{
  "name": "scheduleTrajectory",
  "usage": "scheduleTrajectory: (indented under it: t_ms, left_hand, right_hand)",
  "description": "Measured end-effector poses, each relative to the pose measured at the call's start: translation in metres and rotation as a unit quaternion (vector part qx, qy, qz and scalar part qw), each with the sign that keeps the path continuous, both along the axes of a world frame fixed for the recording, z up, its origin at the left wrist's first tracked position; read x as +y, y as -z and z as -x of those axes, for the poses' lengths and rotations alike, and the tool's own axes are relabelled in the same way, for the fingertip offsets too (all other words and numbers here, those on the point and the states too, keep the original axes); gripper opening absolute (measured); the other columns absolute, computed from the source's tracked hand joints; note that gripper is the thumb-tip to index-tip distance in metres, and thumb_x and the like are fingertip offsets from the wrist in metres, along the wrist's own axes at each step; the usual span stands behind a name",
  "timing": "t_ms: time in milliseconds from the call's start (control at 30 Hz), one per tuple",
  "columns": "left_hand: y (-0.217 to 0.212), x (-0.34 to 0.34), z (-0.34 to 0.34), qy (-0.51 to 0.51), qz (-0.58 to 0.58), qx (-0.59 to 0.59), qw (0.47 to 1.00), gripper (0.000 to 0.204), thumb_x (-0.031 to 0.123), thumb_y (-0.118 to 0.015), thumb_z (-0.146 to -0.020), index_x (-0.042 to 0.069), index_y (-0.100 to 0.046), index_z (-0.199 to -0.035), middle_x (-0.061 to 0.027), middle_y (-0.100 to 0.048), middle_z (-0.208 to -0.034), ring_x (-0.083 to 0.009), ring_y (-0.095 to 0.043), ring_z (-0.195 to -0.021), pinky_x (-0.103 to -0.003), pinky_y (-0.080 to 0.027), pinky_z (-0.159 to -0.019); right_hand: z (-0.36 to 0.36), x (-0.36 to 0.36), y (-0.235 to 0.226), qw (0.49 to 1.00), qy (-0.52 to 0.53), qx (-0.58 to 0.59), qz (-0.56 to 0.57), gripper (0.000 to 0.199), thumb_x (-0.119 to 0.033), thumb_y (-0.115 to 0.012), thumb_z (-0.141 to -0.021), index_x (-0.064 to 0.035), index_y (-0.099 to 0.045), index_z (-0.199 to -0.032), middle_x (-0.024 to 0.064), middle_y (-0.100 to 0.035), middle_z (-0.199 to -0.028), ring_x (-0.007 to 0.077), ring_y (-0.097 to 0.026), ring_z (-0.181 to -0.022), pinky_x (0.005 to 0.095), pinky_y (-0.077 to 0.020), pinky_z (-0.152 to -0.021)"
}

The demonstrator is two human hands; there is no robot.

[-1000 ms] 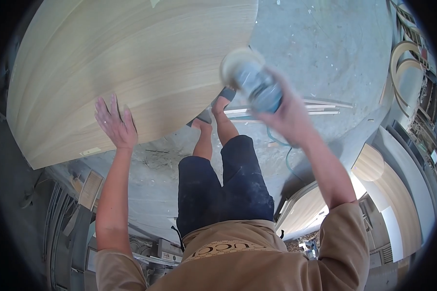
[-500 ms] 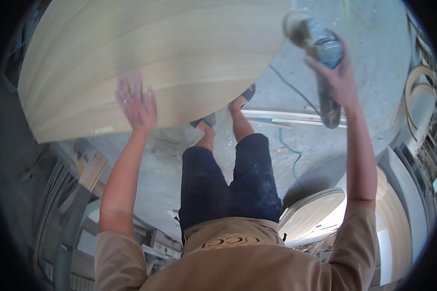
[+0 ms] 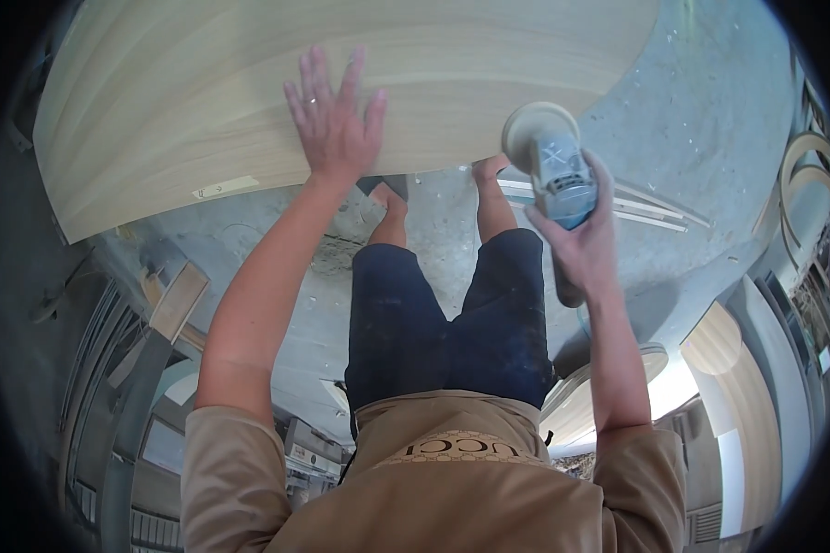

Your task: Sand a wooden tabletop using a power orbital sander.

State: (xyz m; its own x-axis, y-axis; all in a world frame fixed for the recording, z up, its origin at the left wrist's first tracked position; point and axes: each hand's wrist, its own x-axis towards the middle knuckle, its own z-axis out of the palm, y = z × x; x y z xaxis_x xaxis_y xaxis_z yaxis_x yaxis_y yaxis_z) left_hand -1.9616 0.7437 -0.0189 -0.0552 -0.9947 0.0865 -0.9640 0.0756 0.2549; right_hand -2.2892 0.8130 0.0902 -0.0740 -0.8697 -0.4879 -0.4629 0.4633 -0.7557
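Observation:
A large pale wooden panel (image 3: 184, 101) with a curved edge spans the upper part of the head view. My left hand (image 3: 335, 134) is palm down on the panel near its close edge, fingers spread and holding nothing. My right hand (image 3: 586, 244) wraps around the body of an angle grinder (image 3: 563, 180), which has a grey-blue head and a round, pale sanding disc (image 3: 526, 124). The disc overlaps the panel's near right edge in view; whether it touches the wood I cannot tell.
Thin pale strips (image 3: 646, 210) lie on the grey concrete floor (image 3: 719, 120) to the right. Curved wooden boards (image 3: 752, 405) stand at the lower right, and ring-shaped pieces (image 3: 793, 175) at the far right. Long boards and frames (image 3: 97, 369) line the left side.
My left hand has moved right and farther over the panel. My right hand has brought the grinder left and nearer, to the panel's edge. The panel's outline has shifted in view.

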Motion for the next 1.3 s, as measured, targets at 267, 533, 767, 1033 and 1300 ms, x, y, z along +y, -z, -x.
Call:
scheduleTrajectory:
  t_ms: [267,533,767,1033,1300]
  left_hand:
    - [0.006,0.018,-0.106,0.153,0.002,0.008,0.988,0.057,0.045,-0.056,-0.104,0.036,-0.048,-0.159,-0.0126,-0.032,-0.171,-0.0334,-0.026,-0.159,-0.059,-0.015,-0.129]
    - [0.022,0.04,-0.27,0.009,0.024,-0.044,0.999,0.057,0.045,-0.05,-0.107,0.032,-0.044,-0.162,-0.0183,-0.029,-0.172,-0.0388,-0.022,-0.16,-0.06,-0.013,-0.129]
    - [0.022,0.042,-0.274,0.005,0.028,-0.04,0.999,0.057,0.045,-0.05,-0.107,0.033,-0.043,-0.163,-0.0177,-0.028,-0.173,-0.0404,-0.023,-0.16,-0.061,-0.013,-0.128]
    - [0.018,0.04,-0.271,0.01,0.036,-0.039,0.999,0.058,0.044,-0.051,-0.107,0.03,-0.044,-0.162,-0.0196,-0.031,-0.171,-0.0413,-0.026,-0.159,-0.061,-0.015,-0.128]
    - [0.015,0.041,-0.281,0.043,0.043,-0.046,0.997,0.058,0.04,-0.051,-0.108,0.022,-0.045,-0.162,-0.0249,-0.035,-0.167,-0.0441,-0.029,-0.156,-0.059,-0.018,-0.126]
  right_hand:
    - [-0.143,0.073,0.014,0.999,0.013,0.0,0.048,0.092,-0.023,-0.092,-0.077,-0.0049,-0.043,-0.153,0.0243,-0.063,-0.139,0.039,-0.065,-0.127,0.043,-0.0528,-0.104]
    - [-0.249,0.074,0.015,0.999,-0.025,0.026,0.021,0.092,-0.033,-0.093,-0.076,-0.0062,-0.046,-0.15,0.0239,-0.066,-0.135,0.0421,-0.065,-0.125,0.0474,-0.0536,-0.103]
    - [-0.2,0.087,0.011,0.995,0.103,-0.015,-0.003,0.095,-0.024,-0.092,-0.079,-0.0043,-0.039,-0.155,0.0215,-0.065,-0.133,0.0273,-0.065,-0.122,0.04,-0.0509,-0.105]
    - [-0.126,0.079,0.028,0.98,0.193,0.025,0.051,0.091,-0.024,-0.091,-0.083,0.0009,-0.038,-0.152,0.0182,-0.061,-0.134,0.0245,-0.062,-0.119,0.037,-0.0503,-0.104]
    - [-0.169,0.079,0.005,0.999,0.04,0.019,-0.003,0.096,-0.034,-0.092,-0.075,-0.0078,-0.044,-0.154,0.0269,-0.066,-0.133,0.0398,-0.065,-0.128,0.0431,-0.0504,-0.106]
